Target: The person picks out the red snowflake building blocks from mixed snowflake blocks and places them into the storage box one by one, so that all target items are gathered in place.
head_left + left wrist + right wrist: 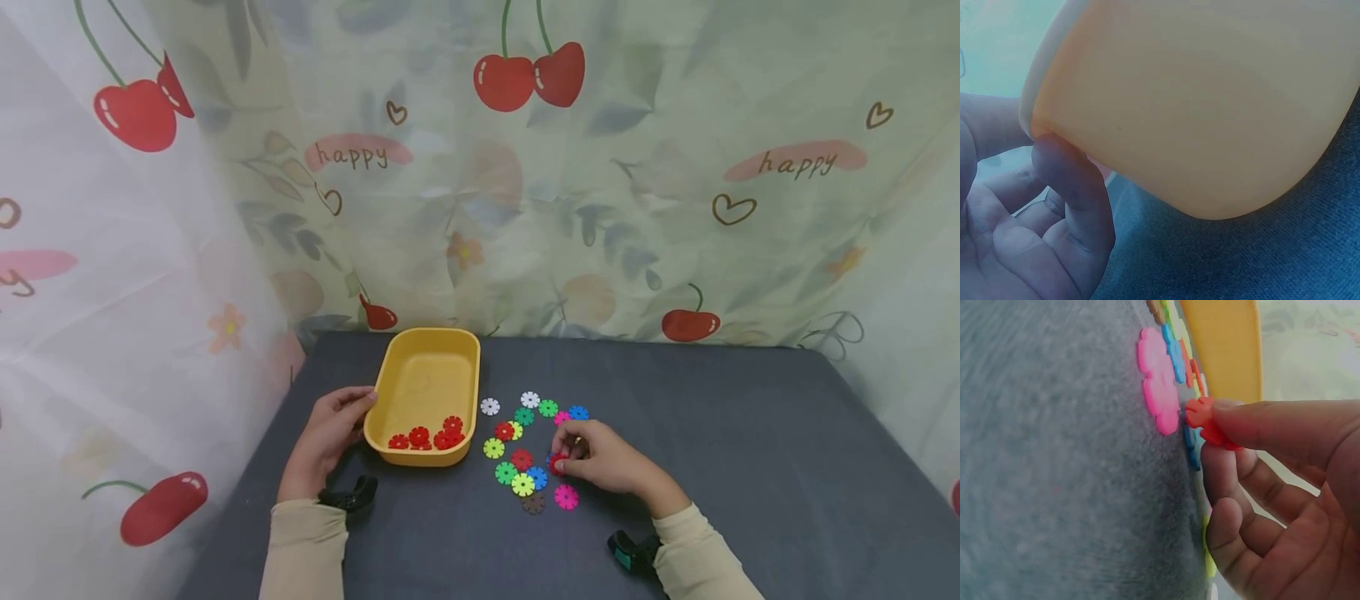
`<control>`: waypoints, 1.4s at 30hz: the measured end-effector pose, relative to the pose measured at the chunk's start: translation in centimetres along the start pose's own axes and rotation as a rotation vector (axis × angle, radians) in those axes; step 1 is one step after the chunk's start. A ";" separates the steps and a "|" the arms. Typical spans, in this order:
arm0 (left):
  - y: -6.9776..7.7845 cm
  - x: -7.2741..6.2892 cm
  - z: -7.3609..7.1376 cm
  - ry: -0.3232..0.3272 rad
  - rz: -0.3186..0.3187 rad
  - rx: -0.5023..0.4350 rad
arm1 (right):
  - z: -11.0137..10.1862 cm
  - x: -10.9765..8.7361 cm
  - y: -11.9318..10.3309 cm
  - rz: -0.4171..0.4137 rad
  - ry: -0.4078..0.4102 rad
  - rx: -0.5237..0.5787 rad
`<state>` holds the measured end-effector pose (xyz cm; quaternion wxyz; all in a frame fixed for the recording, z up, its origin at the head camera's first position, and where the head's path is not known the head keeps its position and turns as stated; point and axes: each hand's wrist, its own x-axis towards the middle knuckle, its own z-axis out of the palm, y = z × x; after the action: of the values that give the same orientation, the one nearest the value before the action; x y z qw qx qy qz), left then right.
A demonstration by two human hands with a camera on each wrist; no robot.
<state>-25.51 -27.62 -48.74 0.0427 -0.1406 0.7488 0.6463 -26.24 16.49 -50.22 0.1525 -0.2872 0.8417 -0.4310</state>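
On the left, my left hand (327, 433) pinches the side rim of a yellow plastic tray (429, 379). The left wrist view shows thumb and finger meeting at the edge of the tray (1197, 112). Several red snowflake discs (418, 436) lie in the tray's near end. My right hand (606, 460) pinches a red snowflake disc (1200, 414) between thumb and fingers, just above the table. A blue disc (1190, 440) shows behind it in the right wrist view, and a pink disc (1159, 381) lies close by.
Loose discs spread right of the tray: white (490, 407), green (506, 473), yellow (493, 448), red (521, 459), blue (537, 477) and brown (533, 503). The dark grey table (750, 450) meets a printed curtain (525, 208) behind.
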 end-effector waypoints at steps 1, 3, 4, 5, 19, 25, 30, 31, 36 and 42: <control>0.1 0.0 0.0 0.001 0.002 -0.002 | 0.0 0.1 -0.1 0.001 0.010 0.003; 0.2 0.1 0.0 0.001 0.000 0.000 | 0.1 0.2 -0.2 -0.004 0.029 0.022; 0.2 0.1 0.0 0.001 -0.001 0.003 | 0.1 0.3 -0.3 -0.011 0.039 0.034; 0.2 0.1 0.0 0.002 -0.002 0.002 | 0.1 0.4 -0.4 -0.019 0.048 0.048; -0.5 -0.1 0.0 0.007 -0.005 0.001 | 2.0 3.7 -4.4 -0.061 0.146 0.273; -0.6 -0.1 0.2 0.003 -0.004 -0.006 | 3.4 5.7 -6.1 -0.037 0.188 0.302; -0.3 -0.1 0.2 0.006 -0.004 -0.010 | 4.5 7.2 -7.2 -0.051 0.211 0.354; -0.3 -0.1 0.2 0.005 -0.004 -0.007 | 4.7 7.5 -7.4 -0.056 0.210 0.368; -0.1 -0.1 0.1 0.004 0.005 -0.007 | 5.4 8.2 -8.1 -0.058 0.207 0.393; 0.0 -0.1 0.0 0.007 0.009 -0.015 | 5.7 8.4 -8.8 -0.085 0.168 0.406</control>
<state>-25.46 -27.57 -48.72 0.0363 -0.1399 0.7445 0.6518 -26.86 3.60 -46.47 0.1184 -0.2491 0.7346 -0.6199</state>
